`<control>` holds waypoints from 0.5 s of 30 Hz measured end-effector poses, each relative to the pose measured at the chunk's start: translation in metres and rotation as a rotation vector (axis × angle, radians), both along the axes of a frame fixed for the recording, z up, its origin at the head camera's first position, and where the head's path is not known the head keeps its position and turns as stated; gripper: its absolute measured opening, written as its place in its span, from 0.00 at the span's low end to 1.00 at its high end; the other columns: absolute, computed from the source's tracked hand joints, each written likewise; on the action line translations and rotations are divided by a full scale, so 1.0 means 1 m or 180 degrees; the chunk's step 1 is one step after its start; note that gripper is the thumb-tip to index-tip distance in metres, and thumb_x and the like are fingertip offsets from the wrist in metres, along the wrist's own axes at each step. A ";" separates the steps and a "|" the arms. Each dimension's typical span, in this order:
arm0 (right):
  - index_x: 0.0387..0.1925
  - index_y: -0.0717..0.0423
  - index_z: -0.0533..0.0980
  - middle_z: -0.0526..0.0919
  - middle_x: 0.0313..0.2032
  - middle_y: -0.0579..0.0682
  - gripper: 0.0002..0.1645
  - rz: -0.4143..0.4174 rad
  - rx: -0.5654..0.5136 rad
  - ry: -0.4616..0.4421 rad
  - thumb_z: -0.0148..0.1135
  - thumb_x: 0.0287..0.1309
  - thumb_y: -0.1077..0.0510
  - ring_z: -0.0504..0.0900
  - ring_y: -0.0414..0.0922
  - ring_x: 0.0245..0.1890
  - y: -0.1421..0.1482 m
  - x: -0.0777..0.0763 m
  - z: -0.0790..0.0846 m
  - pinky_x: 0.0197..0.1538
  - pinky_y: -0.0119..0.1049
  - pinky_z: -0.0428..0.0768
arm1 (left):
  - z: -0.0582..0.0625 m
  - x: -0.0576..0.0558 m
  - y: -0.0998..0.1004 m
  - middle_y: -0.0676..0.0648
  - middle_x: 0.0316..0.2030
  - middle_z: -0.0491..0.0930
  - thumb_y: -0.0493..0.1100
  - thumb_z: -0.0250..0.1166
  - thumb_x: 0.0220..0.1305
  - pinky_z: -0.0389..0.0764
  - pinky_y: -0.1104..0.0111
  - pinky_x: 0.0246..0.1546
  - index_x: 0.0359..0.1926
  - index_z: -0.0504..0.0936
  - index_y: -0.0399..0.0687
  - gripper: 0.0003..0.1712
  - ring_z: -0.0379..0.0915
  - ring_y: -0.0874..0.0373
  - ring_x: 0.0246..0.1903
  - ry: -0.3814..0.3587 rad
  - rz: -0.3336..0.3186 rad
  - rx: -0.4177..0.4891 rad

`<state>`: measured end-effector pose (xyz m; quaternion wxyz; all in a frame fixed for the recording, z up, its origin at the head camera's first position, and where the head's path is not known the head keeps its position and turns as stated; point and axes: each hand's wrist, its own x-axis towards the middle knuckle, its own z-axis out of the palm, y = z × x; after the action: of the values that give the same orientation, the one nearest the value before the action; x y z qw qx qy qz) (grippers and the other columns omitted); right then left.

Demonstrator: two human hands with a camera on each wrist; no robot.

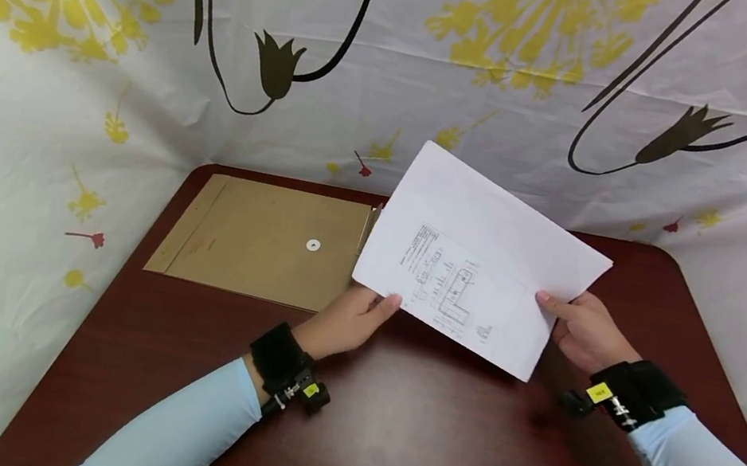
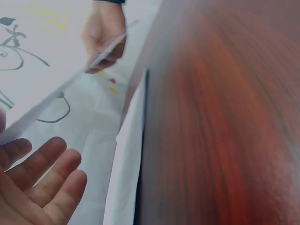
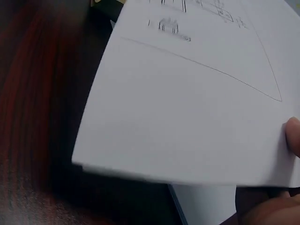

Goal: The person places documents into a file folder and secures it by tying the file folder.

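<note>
Nearest me, two pale blue sleeves (image 1: 170, 428) run out of frame. Beyond, above the dark table (image 1: 443, 445), the left hand (image 1: 347, 324) pinches the tilted papers (image 1: 481, 241) near their left corner, the right hand (image 1: 587, 331) their right edge. I judge this step as handling papers; moving them calls for an even two-handed grip. They partly hide a brown folder (image 1: 256, 240); I cannot read the print.

From afar, I see both sleeved forearms (image 1: 179, 417) reach forward, wrists (image 1: 278, 356) banded in black. The left hand (image 1: 349, 322) pinches with its thumb, other fingers (image 2: 68, 164) loosely spread; the right hand (image 1: 586, 333) pinches too (thumb on top, fingers curled beneath).
</note>
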<state>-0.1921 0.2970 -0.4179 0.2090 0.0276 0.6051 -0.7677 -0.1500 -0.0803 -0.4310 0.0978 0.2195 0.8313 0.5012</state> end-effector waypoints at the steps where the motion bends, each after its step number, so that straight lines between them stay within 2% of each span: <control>1: 0.62 0.47 0.66 0.85 0.51 0.39 0.23 0.0039 -0.0029 0.0007 0.58 0.70 0.62 0.85 0.37 0.48 -0.002 0.001 -0.001 0.45 0.34 0.84 | 0.001 -0.001 0.000 0.52 0.60 0.78 0.56 0.46 0.79 0.77 0.57 0.55 0.71 0.68 0.55 0.26 0.76 0.55 0.54 -0.0070 0.0074 0.0116; 4: 0.61 0.50 0.67 0.86 0.51 0.41 0.21 0.0145 -0.0047 0.0058 0.56 0.71 0.64 0.86 0.40 0.48 -0.007 0.003 -0.004 0.45 0.36 0.85 | 0.002 -0.005 0.001 0.45 0.53 0.81 0.50 0.45 0.81 0.82 0.59 0.50 0.67 0.71 0.44 0.23 0.81 0.50 0.48 -0.0169 0.0305 0.0488; 7: 0.61 0.50 0.67 0.85 0.51 0.42 0.21 0.0205 -0.0038 0.0124 0.55 0.71 0.66 0.86 0.41 0.48 -0.012 0.006 -0.008 0.46 0.37 0.85 | 0.003 -0.009 0.000 0.39 0.51 0.82 0.45 0.44 0.81 0.85 0.61 0.44 0.65 0.70 0.39 0.22 0.84 0.48 0.44 -0.0177 0.0504 0.0960; 11: 0.62 0.50 0.68 0.85 0.52 0.43 0.21 0.0286 0.0087 0.0218 0.56 0.70 0.66 0.86 0.41 0.49 -0.017 0.012 -0.014 0.46 0.37 0.85 | 0.004 -0.012 -0.003 0.35 0.46 0.83 0.46 0.45 0.81 0.87 0.62 0.38 0.63 0.69 0.38 0.20 0.86 0.48 0.38 -0.0181 0.0759 0.1378; 15: 0.62 0.52 0.67 0.84 0.52 0.44 0.21 0.0399 0.0174 0.0255 0.56 0.72 0.64 0.86 0.41 0.49 -0.018 0.015 -0.015 0.47 0.38 0.85 | 0.008 -0.014 -0.008 0.36 0.44 0.83 0.48 0.46 0.81 0.87 0.60 0.34 0.64 0.68 0.41 0.20 0.86 0.49 0.32 -0.0257 0.0939 0.1542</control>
<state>-0.1774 0.2795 -0.4326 0.2314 -0.0354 0.6342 -0.7369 -0.1639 -0.0882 -0.4232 0.0015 0.0930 0.7058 0.7023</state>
